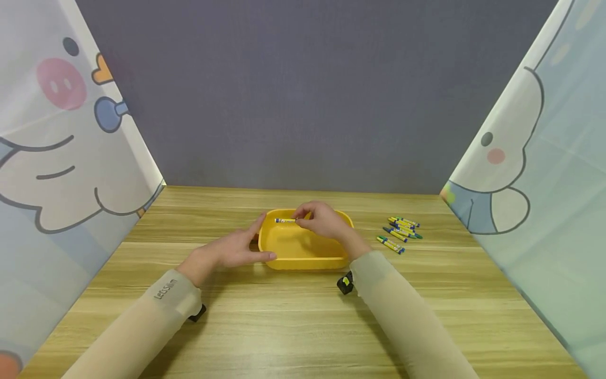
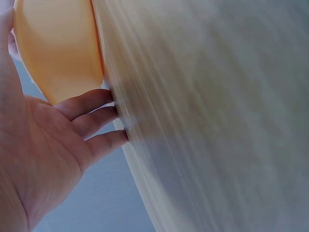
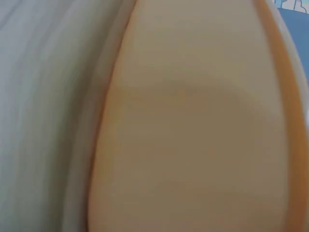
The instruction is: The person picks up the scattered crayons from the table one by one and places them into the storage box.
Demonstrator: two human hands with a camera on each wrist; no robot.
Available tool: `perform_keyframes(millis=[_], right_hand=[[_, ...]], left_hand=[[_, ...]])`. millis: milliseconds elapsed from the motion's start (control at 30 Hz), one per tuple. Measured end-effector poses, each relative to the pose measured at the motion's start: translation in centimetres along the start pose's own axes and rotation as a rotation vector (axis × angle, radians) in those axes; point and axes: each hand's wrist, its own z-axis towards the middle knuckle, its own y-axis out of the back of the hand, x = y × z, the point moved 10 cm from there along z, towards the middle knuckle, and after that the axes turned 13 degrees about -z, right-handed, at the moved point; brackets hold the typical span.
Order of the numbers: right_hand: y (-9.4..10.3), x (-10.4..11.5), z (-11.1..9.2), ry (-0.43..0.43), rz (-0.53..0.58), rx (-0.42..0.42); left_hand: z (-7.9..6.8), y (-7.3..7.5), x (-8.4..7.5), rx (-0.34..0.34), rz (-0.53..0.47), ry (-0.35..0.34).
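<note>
A yellow plastic basket sits on the wooden table, its side wall also showing in the left wrist view. My left hand rests against its left end, fingers spread, thumb along the front rim and fingertips low at the tabletop. Over the basket's inside, my right hand pinches a crayon between thumb and fingertips. The crayon lies sideways, pointing left, in a yellow wrapper with blue bands. In the right wrist view only the basket wall and table show; that hand is out of sight there.
Several crayons with yellow wrappers and green or blue tips lie in a loose pile right of the basket. A dark grey panel closes off the back. Cartoon-printed sheets stand along both sides of the wooden table.
</note>
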Motion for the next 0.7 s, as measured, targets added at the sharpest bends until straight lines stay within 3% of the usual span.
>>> perform_keyframes(millis=[333,700], right_hand=[[-3.4,-0.4,0.8,-0.083,0.017,0.049],[-4.6,0.1,1.5,-0.035,-0.258,0.095]], left_hand=[[0.0,-0.2,-0.2,0.008,0.003,0.013],[0.0,0.0,0.0,0.002,0.008,0.009]])
